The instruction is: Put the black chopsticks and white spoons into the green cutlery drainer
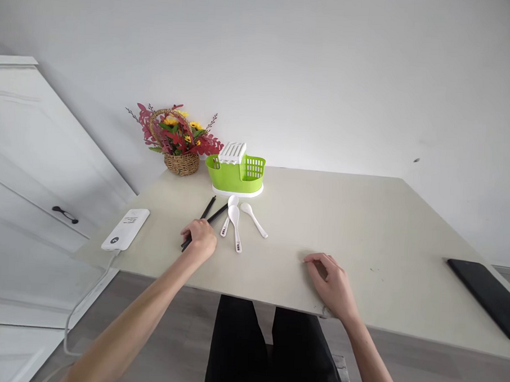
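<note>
My left hand point(200, 235) is closed around black chopsticks point(218, 213) at the table's left side. Their ends stick out beyond the fingers on both sides, and the palm hides their middles. Just right of that hand lie three white spoons: one spoon point(235, 221) crosses over another spoon point(232, 201), while a third spoon point(255, 220) slants away to the right. My right hand point(329, 281) rests near the front edge with its fingers curled in and the thumb tip close to them. Nothing shows inside it.
A green basket point(234, 180) with a white slatted top stands behind the spoons. Left of it is a wicker basket of flowers point(182, 163). A white power bank point(126, 229) with a cable lies at the left edge, a black phone-like slab point(485, 294) at the right.
</note>
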Available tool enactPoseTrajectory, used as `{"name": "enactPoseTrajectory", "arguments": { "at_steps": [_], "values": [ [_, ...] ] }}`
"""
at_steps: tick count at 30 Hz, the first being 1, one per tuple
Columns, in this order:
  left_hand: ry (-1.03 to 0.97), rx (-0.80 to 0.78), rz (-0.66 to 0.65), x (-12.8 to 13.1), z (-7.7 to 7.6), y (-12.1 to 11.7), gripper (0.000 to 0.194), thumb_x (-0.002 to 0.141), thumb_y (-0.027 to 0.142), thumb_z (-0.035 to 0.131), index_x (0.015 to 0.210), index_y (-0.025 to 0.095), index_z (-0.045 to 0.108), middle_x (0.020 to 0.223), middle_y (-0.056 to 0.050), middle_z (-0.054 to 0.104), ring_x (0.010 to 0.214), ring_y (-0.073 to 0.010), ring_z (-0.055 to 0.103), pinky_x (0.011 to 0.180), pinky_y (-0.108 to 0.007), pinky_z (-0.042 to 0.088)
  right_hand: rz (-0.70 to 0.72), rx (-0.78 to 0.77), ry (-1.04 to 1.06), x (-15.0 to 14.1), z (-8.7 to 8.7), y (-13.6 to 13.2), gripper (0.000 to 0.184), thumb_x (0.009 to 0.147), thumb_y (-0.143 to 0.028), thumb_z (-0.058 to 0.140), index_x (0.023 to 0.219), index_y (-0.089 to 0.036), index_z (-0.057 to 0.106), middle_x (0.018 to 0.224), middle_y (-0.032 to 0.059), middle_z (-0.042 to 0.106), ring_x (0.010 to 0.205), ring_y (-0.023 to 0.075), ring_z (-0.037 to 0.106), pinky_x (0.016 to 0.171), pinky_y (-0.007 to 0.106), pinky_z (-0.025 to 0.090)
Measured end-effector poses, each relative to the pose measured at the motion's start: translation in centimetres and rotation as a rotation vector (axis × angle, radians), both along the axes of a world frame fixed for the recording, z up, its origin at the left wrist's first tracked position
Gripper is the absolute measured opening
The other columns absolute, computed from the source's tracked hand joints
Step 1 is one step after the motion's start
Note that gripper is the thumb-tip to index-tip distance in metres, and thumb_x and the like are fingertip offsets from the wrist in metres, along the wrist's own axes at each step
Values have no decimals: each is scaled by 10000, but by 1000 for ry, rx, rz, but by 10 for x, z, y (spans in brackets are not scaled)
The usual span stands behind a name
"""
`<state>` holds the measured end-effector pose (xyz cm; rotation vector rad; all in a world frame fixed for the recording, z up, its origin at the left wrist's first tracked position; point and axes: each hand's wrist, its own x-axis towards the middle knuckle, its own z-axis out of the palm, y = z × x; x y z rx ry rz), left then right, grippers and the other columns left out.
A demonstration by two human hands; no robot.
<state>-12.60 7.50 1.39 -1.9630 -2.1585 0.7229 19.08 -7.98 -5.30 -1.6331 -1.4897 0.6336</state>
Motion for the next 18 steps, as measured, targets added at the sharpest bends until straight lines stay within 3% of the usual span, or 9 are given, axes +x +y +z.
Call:
{"name": "enactPoseTrajectory", "arguments": {
  "at_steps": [4, 11, 18],
  "values": [
    [-10, 34, 0, -5, -4, -1, 506, 794, 217, 655, 1230, -34, 715, 1213, -347, 646, 1005, -477, 686, 773, -578, 547, -3, 9, -5, 0, -1, 0, 247, 992, -416, 511, 1015, -280, 716, 1099, 69, 738, 1013, 270, 658, 850, 389, 491],
    [-53, 131, 13, -15, -7, -10, 711, 786, 126, 604, 1450, -108, 503, 1157, -361, 655, 954, -402, 719, 733, -474, 574, -6, 12, -7, 0, -2, 0, 237, 991, -397, 514, 1025, -276, 715, 1099, 69, 736, 1028, 261, 654, 867, 386, 491],
    [-127, 209, -92, -29, -7, -25, 680, 782, 53, 563, 1427, -143, 473, 1079, -338, 674, 938, -359, 742, 750, -381, 576, -2, 9, 11, 0, 0, 0, 253, 989, -427, 514, 1014, -272, 713, 1086, 78, 732, 1013, 270, 657, 866, 400, 490]
  ]
}}
